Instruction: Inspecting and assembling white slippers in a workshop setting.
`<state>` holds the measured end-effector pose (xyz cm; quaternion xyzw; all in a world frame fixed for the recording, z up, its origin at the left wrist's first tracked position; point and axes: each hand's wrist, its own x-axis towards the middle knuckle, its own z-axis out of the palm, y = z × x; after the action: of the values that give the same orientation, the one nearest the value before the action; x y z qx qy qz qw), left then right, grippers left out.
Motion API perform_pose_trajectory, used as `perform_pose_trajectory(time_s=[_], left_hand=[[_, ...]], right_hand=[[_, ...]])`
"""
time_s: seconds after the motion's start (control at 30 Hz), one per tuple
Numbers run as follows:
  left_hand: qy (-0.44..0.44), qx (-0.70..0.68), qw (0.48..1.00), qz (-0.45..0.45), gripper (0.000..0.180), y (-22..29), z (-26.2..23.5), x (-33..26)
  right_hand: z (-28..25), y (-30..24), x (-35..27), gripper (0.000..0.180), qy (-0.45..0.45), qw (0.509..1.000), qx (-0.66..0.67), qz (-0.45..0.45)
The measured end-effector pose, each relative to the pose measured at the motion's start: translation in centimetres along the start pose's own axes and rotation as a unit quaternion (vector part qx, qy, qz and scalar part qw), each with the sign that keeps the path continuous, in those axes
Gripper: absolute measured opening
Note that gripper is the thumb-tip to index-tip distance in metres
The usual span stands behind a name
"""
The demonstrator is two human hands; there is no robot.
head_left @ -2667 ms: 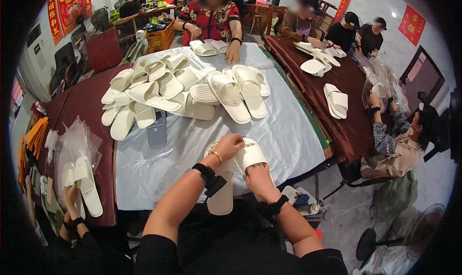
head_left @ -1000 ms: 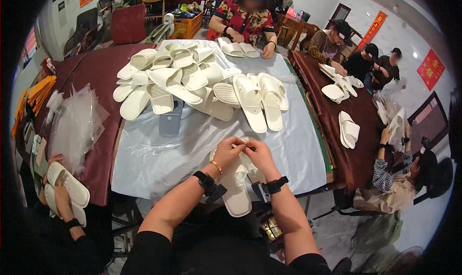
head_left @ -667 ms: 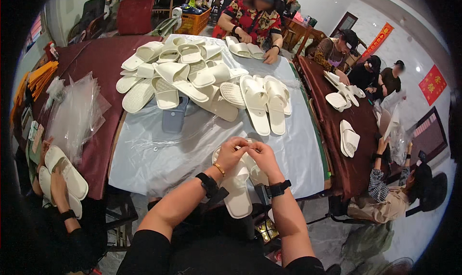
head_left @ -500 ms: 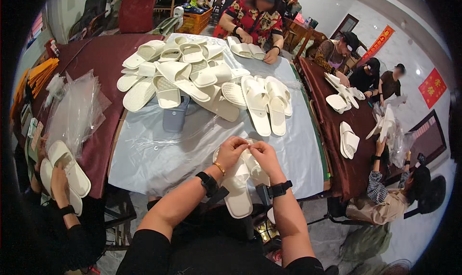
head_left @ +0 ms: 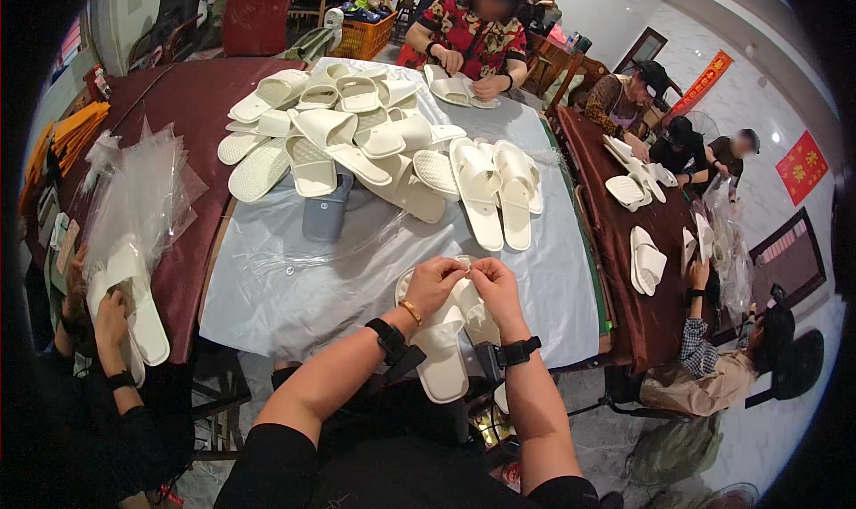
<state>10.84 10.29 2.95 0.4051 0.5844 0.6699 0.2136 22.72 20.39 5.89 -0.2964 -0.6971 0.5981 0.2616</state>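
A pair of cream slippers [head_left: 441,364] lies at the near edge of the table in front of me, partly jutting over it. My left hand [head_left: 432,284] and my right hand [head_left: 495,288] meet above the far part of the pair. Both pinch, fingertips almost touching, at something small and pale that is too small to name. My fingers and wrists cover part of the slippers. Beyond them a large heap of cream slippers [head_left: 352,135] is piled up, with a single grey-blue slipper [head_left: 325,213] under its near side. Another cream pair [head_left: 499,188] rests right of the heap.
Pale plastic sheeting [head_left: 259,286] covers the table. At left, a co-worker's hand [head_left: 111,317] holds cream slippers beside clear plastic bags [head_left: 143,197]. Across the table a person [head_left: 473,41] handles slippers. More people work along the brown-covered table [head_left: 593,233] at right.
My hands stay nearly in place, the fingertips shifting slightly. At left the co-worker's slippers have moved up against the clear bags. The person opposite has moved their hands over the slippers.
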Motion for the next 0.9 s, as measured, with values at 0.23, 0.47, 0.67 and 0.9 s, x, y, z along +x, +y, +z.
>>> perform_pose_trajectory(time_s=[0.23,0.47,0.67,0.9], left_hand=[[0.0,0.034,0.999,0.027,0.018,0.0,0.0,0.0],[-0.006,0.045,0.998,0.038,0.017,0.2,-0.1,-0.1],[-0.002,0.058,0.998,0.031,0.017,0.1,0.0,-0.1],[0.002,0.057,0.998,0.019,0.018,0.1,0.1,-0.1]], right_hand=[[-0.1,0.6,-0.1,0.003,0.001,1.0,0.014,-0.023],[-0.1,1.3,0.0,0.008,0.011,0.999,0.015,-0.03],[0.3,1.3,-0.1,0.012,0.02,0.997,-0.01,-0.07],[0.1,0.6,-0.5,0.014,0.026,0.999,-0.026,-0.034]])
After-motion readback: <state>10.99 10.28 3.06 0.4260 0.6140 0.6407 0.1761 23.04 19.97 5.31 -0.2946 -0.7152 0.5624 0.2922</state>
